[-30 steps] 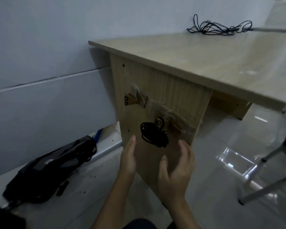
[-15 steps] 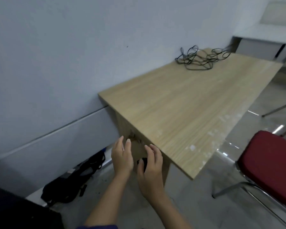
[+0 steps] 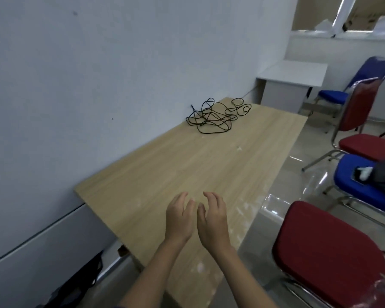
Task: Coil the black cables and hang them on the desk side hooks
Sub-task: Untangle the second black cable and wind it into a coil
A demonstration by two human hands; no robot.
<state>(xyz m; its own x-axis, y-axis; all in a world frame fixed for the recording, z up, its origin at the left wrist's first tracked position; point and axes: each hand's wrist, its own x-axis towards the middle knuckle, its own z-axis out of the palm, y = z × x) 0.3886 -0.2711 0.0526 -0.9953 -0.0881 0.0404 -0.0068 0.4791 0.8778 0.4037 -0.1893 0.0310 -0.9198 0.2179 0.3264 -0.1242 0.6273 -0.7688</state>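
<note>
left hand (image 3: 180,218): held over the near end of the desk (image 3: 165,165), palm turned inward, fingers loosely bent, nothing gripped
right hand (image 3: 212,221): raised just beside the left one, fingers relaxed and a bit curled, nothing held either
black cable (image 3: 216,115): left in a loose tangle at the desk's far end, by the wall
red chair (image 3: 329,254): parked right of the desk
</note>
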